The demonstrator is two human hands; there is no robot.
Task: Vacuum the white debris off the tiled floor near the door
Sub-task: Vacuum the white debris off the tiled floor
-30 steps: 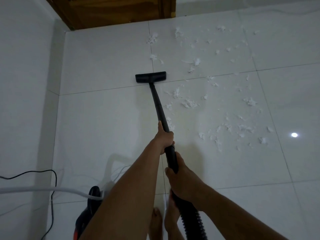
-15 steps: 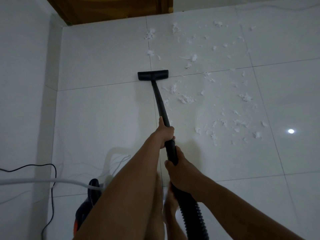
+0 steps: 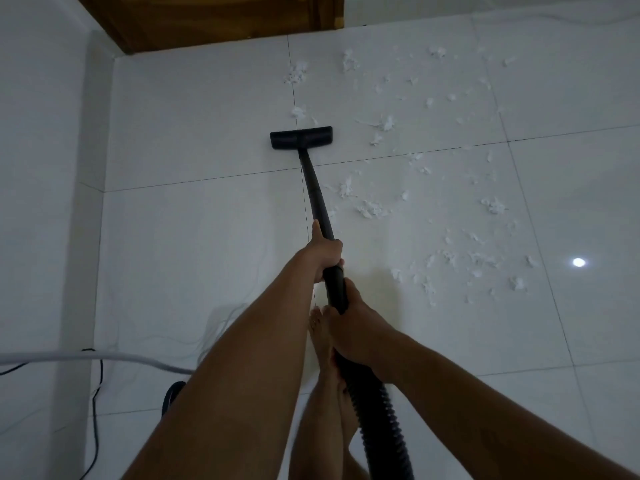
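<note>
Closest in, a ribbed black hose (image 3: 381,420) runs up from the bottom edge, where it's cut off. My bare feet (image 3: 320,334) are mostly hidden behind it and my arms, only the toes of one show properly. Down on the left a dark lump, the vacuum body (image 3: 171,396), pokes out from behind my left forearm, too little of it showing to read anything. Two cords over there: one white cord (image 3: 104,357) coming in from the left edge and one thin black cord (image 3: 95,410) looping off the bottom.

Both hands are on the vacuum. The right hand (image 3: 356,330) is wrapped around where the hose meets the wand (image 3: 317,195). The left hand (image 3: 323,252) grips the wand just above it, thumb lying along the tube.

The wand slants up to the flat black floor nozzle (image 3: 301,137), sitting on the white tiled floor (image 3: 194,254) right across a grout line.

The white debris (image 3: 370,209) is nearly all to the right of the wand and nozzle, loads of fluffy scraps, too many to count, spread over roughly three tiles. Two little clumps sit just past the nozzle. Beyond that is the bottom of the wooden door (image 3: 214,19), cut off at the top.
</note>
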